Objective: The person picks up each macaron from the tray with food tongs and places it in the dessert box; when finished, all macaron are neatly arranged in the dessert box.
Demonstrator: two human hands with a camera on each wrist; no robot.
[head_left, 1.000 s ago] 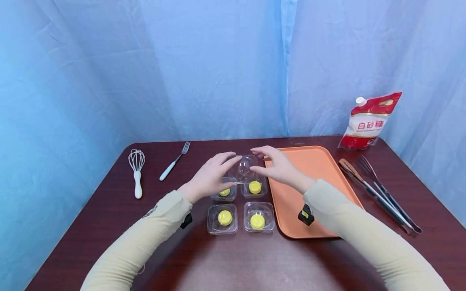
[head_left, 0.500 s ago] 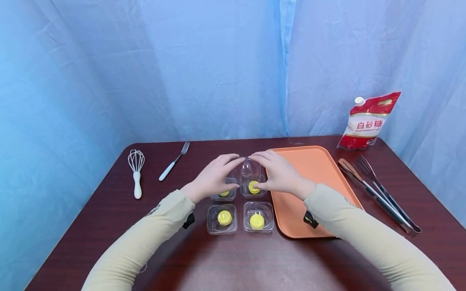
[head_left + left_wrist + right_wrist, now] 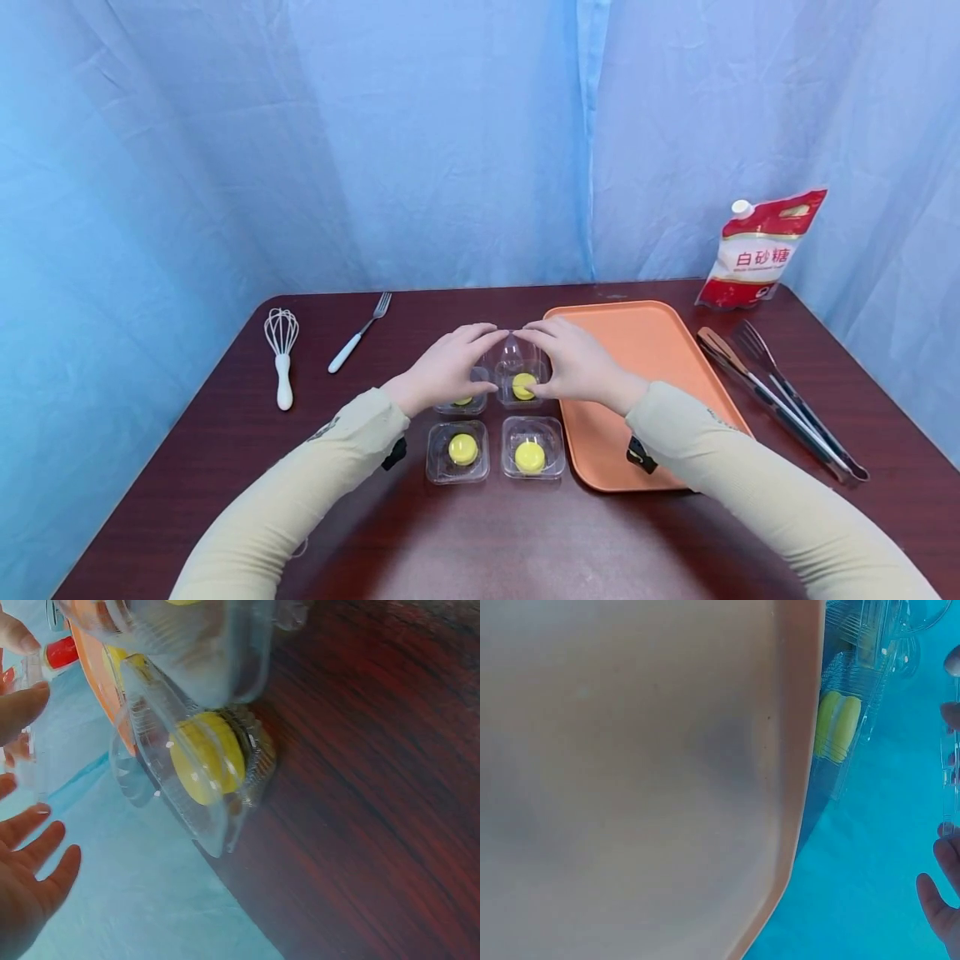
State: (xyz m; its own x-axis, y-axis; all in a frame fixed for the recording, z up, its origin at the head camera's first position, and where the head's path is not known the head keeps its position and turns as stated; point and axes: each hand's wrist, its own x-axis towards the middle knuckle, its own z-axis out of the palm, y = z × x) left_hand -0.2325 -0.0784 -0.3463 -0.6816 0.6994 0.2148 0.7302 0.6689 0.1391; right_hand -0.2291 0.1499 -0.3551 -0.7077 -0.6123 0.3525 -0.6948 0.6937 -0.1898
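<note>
Left hand point(image 3: 450, 367) and right hand point(image 3: 581, 362) face each other over the far pair of clear plastic boxes, thumbs below and fingers above. Between their fingertips they hold a clear square lid point(image 3: 512, 354) by its edges; in the left wrist view the lid point(image 3: 34, 742) appears edge-on. Below it is the far right box, holding a yellow macaron point(image 3: 523, 385). The far left box, partly behind the left hand, has another. Nearer stand a front left box point(image 3: 437, 473) and a front right box point(image 3: 555, 473), each with one yellow macaron. Whether the lid touches a box is unclear.
An orange tray point(image 3: 645, 350) lies right of the boxes, under the right forearm. Tongs point(image 3: 795, 408) lie beyond it, and a sugar pouch point(image 3: 761, 254) stands at the back right. On the left are a whisk point(image 3: 282, 358) and a fork point(image 3: 360, 333). A curtain hangs behind.
The right hand has come left and slightly down to the lid's right side, and the left hand has shifted slightly right. The lid has tilted from facing the camera towards flatter.
</note>
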